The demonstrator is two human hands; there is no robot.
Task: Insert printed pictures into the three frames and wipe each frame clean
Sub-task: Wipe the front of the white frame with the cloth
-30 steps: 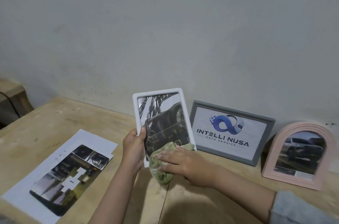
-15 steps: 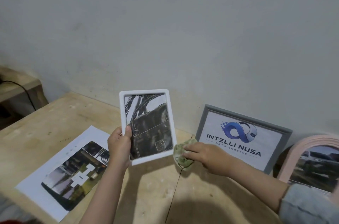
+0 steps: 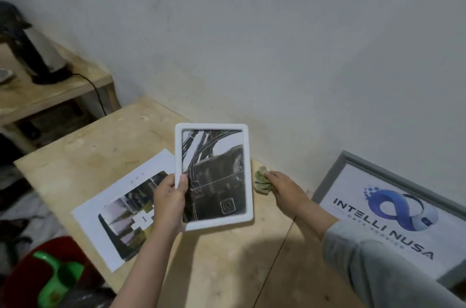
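- Sheet of printed pictures (image 3: 121,209) lies flat on the wooden table (image 3: 227,264), far left, cut-outs gone, probably leftover stock.
- Left hand (image 3: 169,203) pinches white frame (image 3: 214,176) by its left edge, upright, glass facing the camera, likely for inspection.
- Right hand (image 3: 287,187) clamps green cloth (image 3: 262,180) against the table, just right of the frame, off the glass.
- Grey frame (image 3: 393,209) leans on the wall, far right, picture in.

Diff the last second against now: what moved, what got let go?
The right hand took the green cloth off the white frame's glass and moved it right, down to the table beside the frame. Nothing was released. The left hand still grips the frame's left edge; the grey frame stays against the wall.
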